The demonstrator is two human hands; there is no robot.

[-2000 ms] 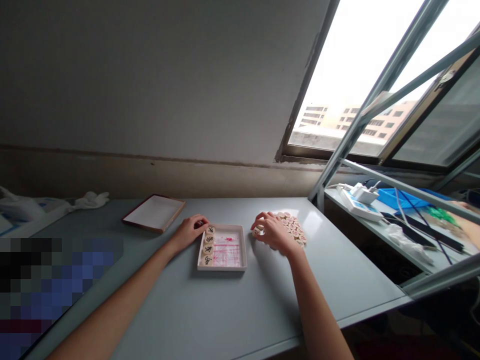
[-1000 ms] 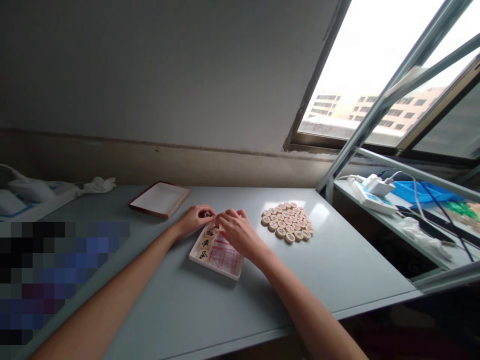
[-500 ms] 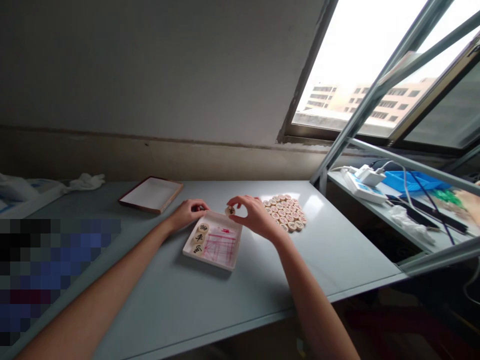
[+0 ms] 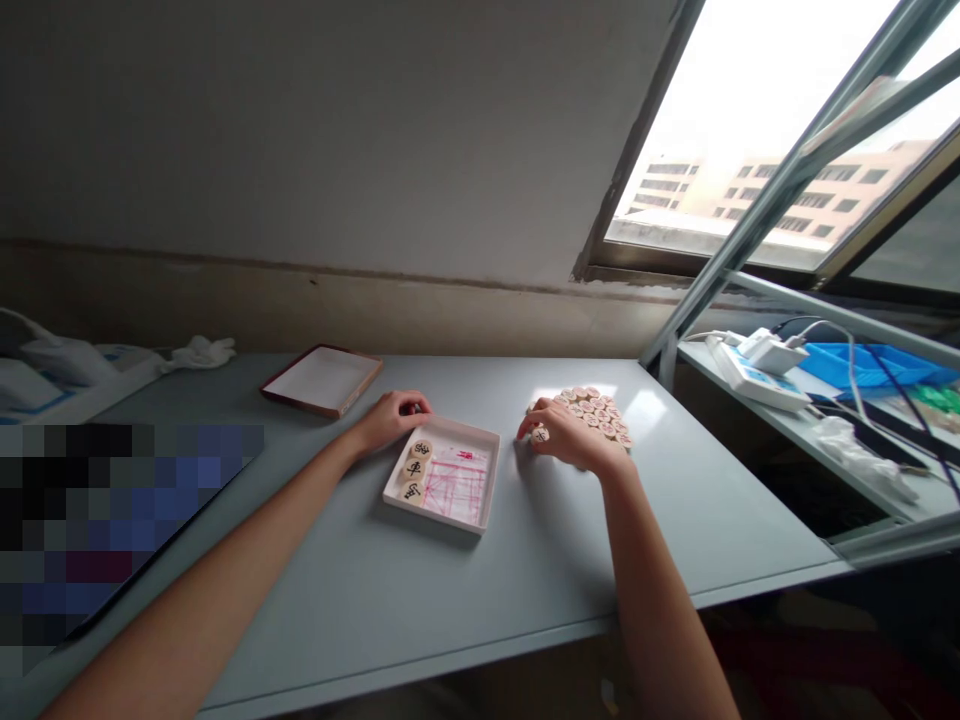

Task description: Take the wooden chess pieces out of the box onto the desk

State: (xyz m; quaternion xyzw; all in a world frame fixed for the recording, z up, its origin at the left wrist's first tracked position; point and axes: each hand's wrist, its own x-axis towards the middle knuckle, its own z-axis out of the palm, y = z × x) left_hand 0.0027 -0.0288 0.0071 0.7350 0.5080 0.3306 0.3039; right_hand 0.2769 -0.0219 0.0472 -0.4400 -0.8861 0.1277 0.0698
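A shallow white box point(image 4: 489, 480) lies on the table, its inner floor showing pink-red printed lines. Along its left side sit three round xiangqi pieces point(image 4: 415, 468) with black characters. My left hand point(image 4: 391, 418) is closed at the box's far left corner, fingers curled against the rim. To the right of the box, my right hand point(image 4: 559, 430) is low over the table with its fingers bent round one xiangqi piece point(image 4: 540, 435), black-marked. Just beyond it lies a tightly packed group of xiangqi pieces point(image 4: 600, 408), partly hidden by that hand.
A box lid point(image 4: 322, 380) with a white inside lies at the back left. A white cloth-like item point(image 4: 201, 353) and a power strip point(image 4: 124, 365) are at the far left. On the right, a metal-framed shelf holds another power strip point(image 4: 765, 375) and a blue tray point(image 4: 855, 365).
My right hand has moved right and down from above the box to the piece group, a piece still in its fingers. My left hand stays at the box corner. The view has shifted slightly.
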